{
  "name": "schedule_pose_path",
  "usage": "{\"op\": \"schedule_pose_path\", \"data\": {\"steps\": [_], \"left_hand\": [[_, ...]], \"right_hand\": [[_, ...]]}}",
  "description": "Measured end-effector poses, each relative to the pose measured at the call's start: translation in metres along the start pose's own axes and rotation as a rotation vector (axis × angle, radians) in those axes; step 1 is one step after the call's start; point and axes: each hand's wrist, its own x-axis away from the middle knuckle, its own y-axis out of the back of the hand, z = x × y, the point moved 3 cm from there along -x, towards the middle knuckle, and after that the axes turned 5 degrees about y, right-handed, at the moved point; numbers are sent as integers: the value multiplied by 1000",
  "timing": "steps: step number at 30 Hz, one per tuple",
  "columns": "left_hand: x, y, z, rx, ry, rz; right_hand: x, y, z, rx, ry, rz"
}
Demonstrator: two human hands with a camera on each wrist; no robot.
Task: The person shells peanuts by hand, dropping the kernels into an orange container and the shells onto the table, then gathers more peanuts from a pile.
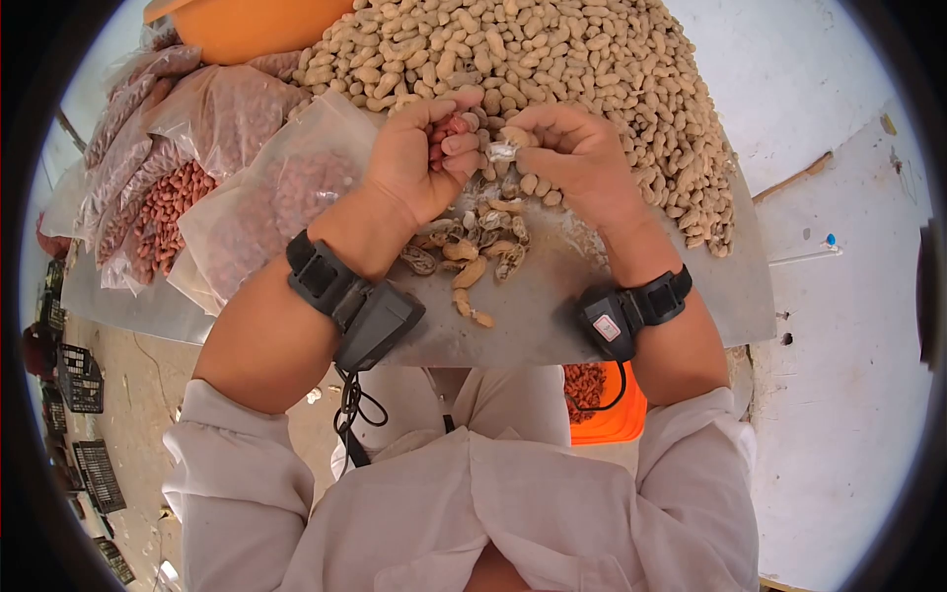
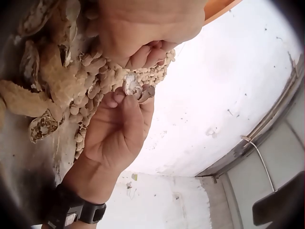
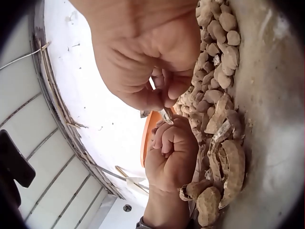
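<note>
My left hand point(image 1: 409, 163) curls around several red peanut kernels point(image 1: 449, 133), which show between its palm and fingers in the head view. Close beside it, my right hand point(image 1: 582, 163) pinches a split peanut shell point(image 2: 132, 85) between thumb and fingers. The shell's pale inside faces the left wrist camera. The left fingertips sit right at the shell's edge in the head view. Below both hands, broken peanut shells point(image 1: 473, 247) lie scattered on the grey metal tabletop point(image 1: 395, 340). Behind them rises a large heap of unshelled peanuts point(image 1: 552, 49).
Clear plastic bags of red kernels point(image 1: 232, 109) crowd the table's left side, one bag point(image 1: 286, 197) beside the left forearm. An orange basin point(image 1: 256, 25) stands at the back left. An orange container point(image 1: 617, 419) of reddish bits sits below the table edge. Black crates point(image 1: 79, 380) stand on the floor.
</note>
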Motion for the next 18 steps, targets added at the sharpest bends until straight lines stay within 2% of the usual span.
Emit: {"op": "schedule_pose_path", "data": {"steps": [2, 5, 8, 11, 14, 18], "left_hand": [[0, -1, -2, 37, -17, 21], [1, -1, -6, 84, -39, 25], [2, 0, -9, 58, -48, -29], [0, 2, -7, -10, -59, -18], [2, -1, -4, 18, -51, -50], [-1, 3, -4, 9, -38, -35]], "right_hand": [[1, -1, -4, -16, -14, 80], [3, 1, 8, 313, -127, 306], [0, 0, 1, 489, 9, 184], [-3, -5, -12, 818, 303, 192], [-3, -10, -17, 854, 365, 152], [-4, -12, -16, 869, 274, 175]]}}
